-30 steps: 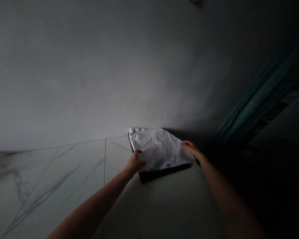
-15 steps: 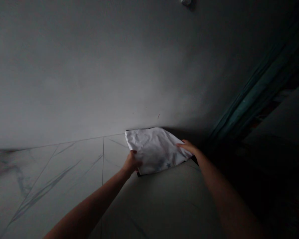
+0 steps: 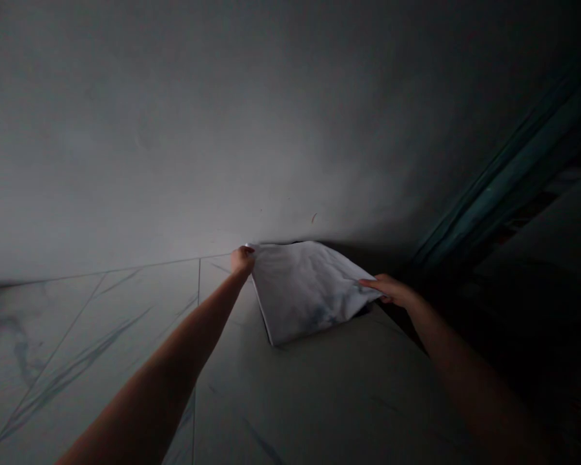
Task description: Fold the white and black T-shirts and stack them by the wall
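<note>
A white cloth [image 3: 305, 284] with bluish-grey marks lies spread over something dark and flat, whose edges show at the cloth's border. It rests on the marble-patterned surface [image 3: 140, 349], against the wall. At the cloth's far left corner, my left hand [image 3: 243, 259] is closed on its edge. My right hand [image 3: 390, 289] pinches the right corner and pulls it taut, with creases running from the fingers. What the dark object beneath is cannot be made out.
A plain grey wall [image 3: 198, 129] rises behind the surface. On the right hangs a teal curtain or frame [image 3: 484, 194], with a very dark area below it. Thin joint lines cross the marble surface.
My left hand has moved from the cloth's left side up to its far left corner. My right hand has moved right, drawing the right corner outward. The view has shifted slightly.
</note>
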Motion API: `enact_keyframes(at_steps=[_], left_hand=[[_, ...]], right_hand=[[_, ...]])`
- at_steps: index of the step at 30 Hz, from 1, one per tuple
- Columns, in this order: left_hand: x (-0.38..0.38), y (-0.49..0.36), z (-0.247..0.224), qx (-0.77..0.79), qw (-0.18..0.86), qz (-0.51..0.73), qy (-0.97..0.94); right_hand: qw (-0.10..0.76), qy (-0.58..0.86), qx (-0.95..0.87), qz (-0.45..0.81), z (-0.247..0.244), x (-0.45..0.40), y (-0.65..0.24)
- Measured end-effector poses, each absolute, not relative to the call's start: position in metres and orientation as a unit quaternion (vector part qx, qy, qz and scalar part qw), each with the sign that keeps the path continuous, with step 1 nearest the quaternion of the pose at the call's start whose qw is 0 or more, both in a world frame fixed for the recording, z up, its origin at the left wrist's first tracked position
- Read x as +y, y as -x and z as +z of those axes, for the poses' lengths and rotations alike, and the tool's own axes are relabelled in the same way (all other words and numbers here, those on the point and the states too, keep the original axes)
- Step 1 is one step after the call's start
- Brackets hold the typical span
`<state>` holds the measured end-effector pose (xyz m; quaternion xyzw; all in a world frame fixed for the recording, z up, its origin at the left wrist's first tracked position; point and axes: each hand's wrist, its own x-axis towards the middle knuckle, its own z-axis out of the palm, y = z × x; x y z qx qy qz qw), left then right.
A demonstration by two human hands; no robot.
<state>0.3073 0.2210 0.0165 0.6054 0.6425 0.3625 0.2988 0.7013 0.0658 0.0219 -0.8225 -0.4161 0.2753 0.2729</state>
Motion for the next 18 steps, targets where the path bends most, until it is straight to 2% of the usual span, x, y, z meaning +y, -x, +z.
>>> enact_keyframes(at_steps=[3, 5, 7, 9, 11, 15, 18], left_hand=[[0.223, -0.304, 0.014, 0.635, 0.296, 0.354, -0.619], [0.218, -0.303, 0.014, 0.639, 0.293, 0.350, -0.620], [0.207, -0.305, 0.017, 0.652, 0.257, 0.354, -0.620], [0.187, -0.315, 0.019, 0.661, 0.180, 0.354, -0.637], [0.160, -0.330, 0.019, 0.647, 0.108, 0.325, -0.681], [0.108, -0.359, 0.007, 0.599, 0.096, 0.197, -0.770], [0.090, -0.364, -0.005, 0.586, 0.102, 0.156, -0.789]], right_hand=[[0.210, 0.832, -0.419, 0.297, 0.019, 0.066, -0.714], [0.137, 0.848, -0.448, 0.248, 0.016, 0.073, -0.718], [0.082, 0.863, -0.476, 0.146, 0.014, 0.085, -0.711], [0.083, 0.862, -0.500, 0.033, 0.013, 0.101, -0.688], [0.118, 0.832, -0.542, -0.009, 0.012, 0.119, -0.651], [0.124, 0.778, -0.611, 0.076, 0.004, 0.152, -0.575], [0.107, 0.776, -0.615, 0.093, -0.006, 0.175, -0.559]])
